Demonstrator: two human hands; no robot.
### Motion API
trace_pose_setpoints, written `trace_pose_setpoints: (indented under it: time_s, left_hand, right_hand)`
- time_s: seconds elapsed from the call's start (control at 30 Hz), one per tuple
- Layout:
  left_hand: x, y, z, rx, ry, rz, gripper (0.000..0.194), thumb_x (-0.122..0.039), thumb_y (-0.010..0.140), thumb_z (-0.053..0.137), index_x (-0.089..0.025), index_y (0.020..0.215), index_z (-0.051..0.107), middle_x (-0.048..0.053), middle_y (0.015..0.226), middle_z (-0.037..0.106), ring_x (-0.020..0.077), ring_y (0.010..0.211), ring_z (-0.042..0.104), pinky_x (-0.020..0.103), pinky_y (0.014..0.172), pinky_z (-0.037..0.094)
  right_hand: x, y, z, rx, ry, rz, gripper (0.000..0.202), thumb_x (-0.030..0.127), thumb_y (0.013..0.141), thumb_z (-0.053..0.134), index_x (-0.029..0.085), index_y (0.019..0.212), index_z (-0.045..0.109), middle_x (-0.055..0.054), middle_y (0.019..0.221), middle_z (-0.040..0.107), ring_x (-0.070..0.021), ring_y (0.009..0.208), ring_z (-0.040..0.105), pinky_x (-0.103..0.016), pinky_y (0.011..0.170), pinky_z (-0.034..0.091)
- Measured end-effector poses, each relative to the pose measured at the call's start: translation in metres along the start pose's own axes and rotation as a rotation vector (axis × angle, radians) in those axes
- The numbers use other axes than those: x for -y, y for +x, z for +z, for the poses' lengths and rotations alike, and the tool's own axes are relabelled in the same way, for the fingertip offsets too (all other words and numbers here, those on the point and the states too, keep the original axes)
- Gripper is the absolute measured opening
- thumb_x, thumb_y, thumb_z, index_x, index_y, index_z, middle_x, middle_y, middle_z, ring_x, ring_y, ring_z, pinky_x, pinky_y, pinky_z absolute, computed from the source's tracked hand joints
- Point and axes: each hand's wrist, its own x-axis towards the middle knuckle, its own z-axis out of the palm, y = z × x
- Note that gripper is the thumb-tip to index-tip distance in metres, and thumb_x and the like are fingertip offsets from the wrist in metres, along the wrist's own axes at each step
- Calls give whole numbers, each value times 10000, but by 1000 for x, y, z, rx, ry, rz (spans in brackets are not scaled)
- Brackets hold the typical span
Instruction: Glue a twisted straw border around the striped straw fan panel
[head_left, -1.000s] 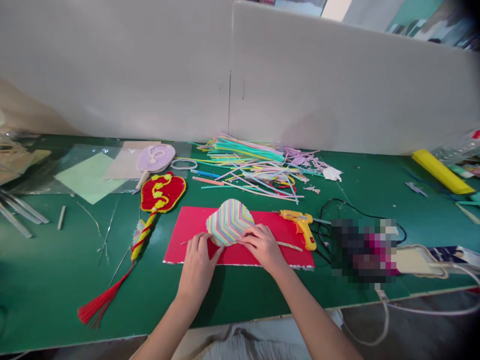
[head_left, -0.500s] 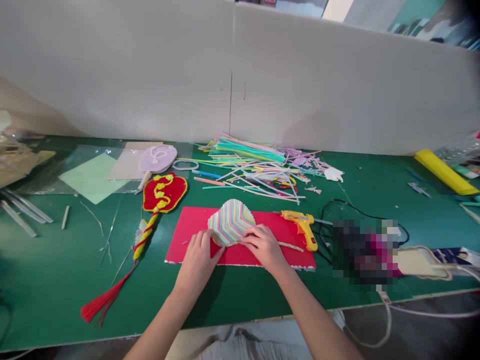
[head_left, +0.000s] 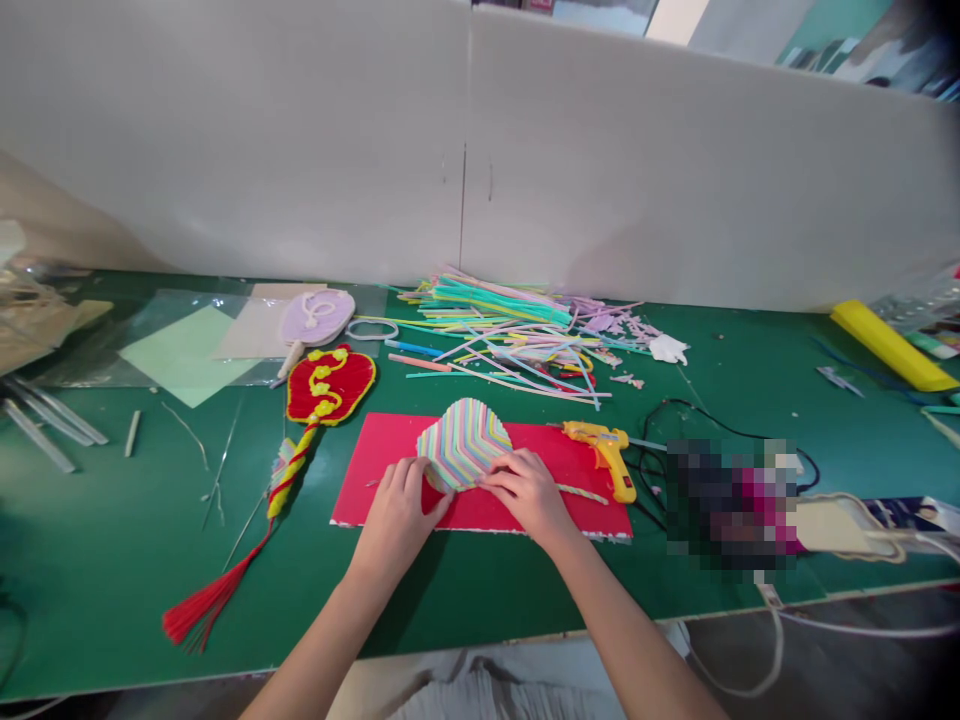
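Observation:
A striped pastel fan-shaped piece [head_left: 465,440] lies over a red board [head_left: 555,450] on the green table. My left hand [head_left: 401,505] grips its lower left edge between thumb and fingers. The fingertips of my right hand [head_left: 529,490] are closed on its lower right edge. Right of that hand, a thin twisted strip [head_left: 583,493] lies on the board. A yellow glue gun [head_left: 609,455] rests across the board's right end.
A red and yellow fan [head_left: 330,387] with a red tassel [head_left: 214,602] lies to the left, near a lilac fan [head_left: 319,317]. Behind the board are piled pastel strips [head_left: 495,300]. Black cable and a yellow block [head_left: 892,345] lie to the right.

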Motion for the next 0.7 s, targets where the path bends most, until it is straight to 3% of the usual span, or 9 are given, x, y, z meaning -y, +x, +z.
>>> trace_pose_setpoints:
  time_s: [0.4, 0.7]
  left_hand:
    - [1, 1, 0, 48, -32, -27, 381, -376, 851, 586, -128, 1118, 472, 105, 965, 573, 276, 901, 565, 422, 819, 487]
    - [-2, 7, -1, 101, 31, -29, 310, -338, 846, 590, -130, 1074, 561, 110, 939, 565, 281, 885, 531, 400, 775, 483]
  right_hand:
    - [0, 0, 1, -3, 5, -3, 118, 237, 870, 607, 226, 847, 722, -38, 880, 669, -176, 853, 558, -317, 746, 464]
    - [1, 1, 0, -6, 1, -3, 117, 239, 871, 607, 219, 842, 719, -40, 871, 670, -179, 842, 557, -319, 725, 454]
